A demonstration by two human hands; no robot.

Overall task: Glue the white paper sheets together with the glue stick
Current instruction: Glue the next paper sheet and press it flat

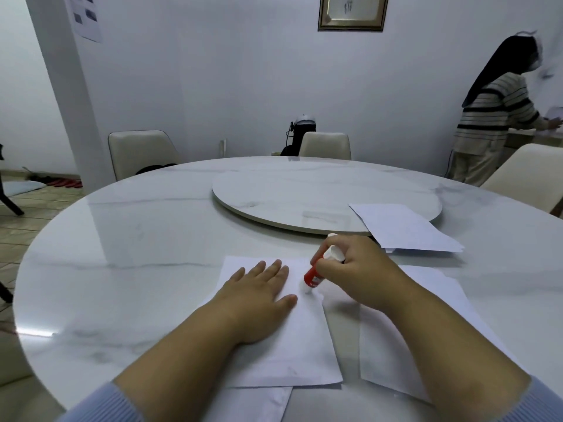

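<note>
Both hands work: left hand (259, 295) lies flat, fingers released, pinning the white sheet (292, 339); right hand (356, 274) grasps the glue stick (313, 277), tip down, spreading. Next, probably, lay another sheet (426, 303) on.

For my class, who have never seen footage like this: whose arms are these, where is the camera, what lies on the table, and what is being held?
There is one picture, from a camera worn on a person's head, looking down at their own bare hands. The left hand lies flat on a white paper sheet, steadying it. The right hand grips a red glue stick, tip down on that sheet. More paper lies beside it and farther back on the round marble table.
</note>
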